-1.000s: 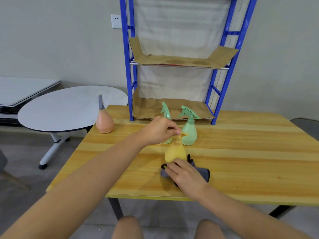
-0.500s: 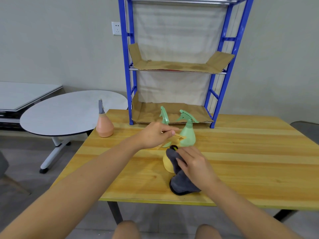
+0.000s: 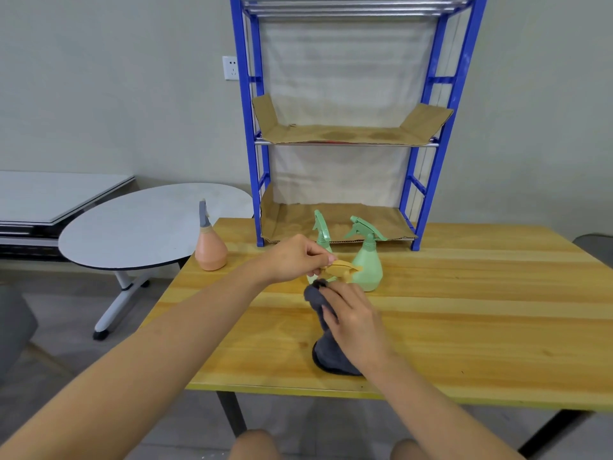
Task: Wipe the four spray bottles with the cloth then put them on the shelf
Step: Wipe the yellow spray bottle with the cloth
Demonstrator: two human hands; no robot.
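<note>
My left hand (image 3: 295,257) pinches the spray head of a yellow bottle (image 3: 341,268) that stands on the wooden table (image 3: 464,320). My right hand (image 3: 351,322) presses a dark grey cloth (image 3: 323,327) around the bottle's body, which the cloth hides almost fully. Two green spray bottles stand just behind: one (image 3: 366,260) to the right, one (image 3: 321,230) partly behind my left hand. An orange bottle (image 3: 209,245) with a grey head stands at the table's far left. The blue shelf (image 3: 341,134) stands at the back.
The shelf's two tiers are lined with brown cardboard (image 3: 345,134) and hold no bottles. A round grey side table (image 3: 146,224) stands left of the wooden table. A grey chair edge (image 3: 593,247) shows at the far right.
My right hand has drawn the cloth up from the bottle's base over its body toward the neck. The view has tilted up a little. My left hand keeps its hold on the spray head.
</note>
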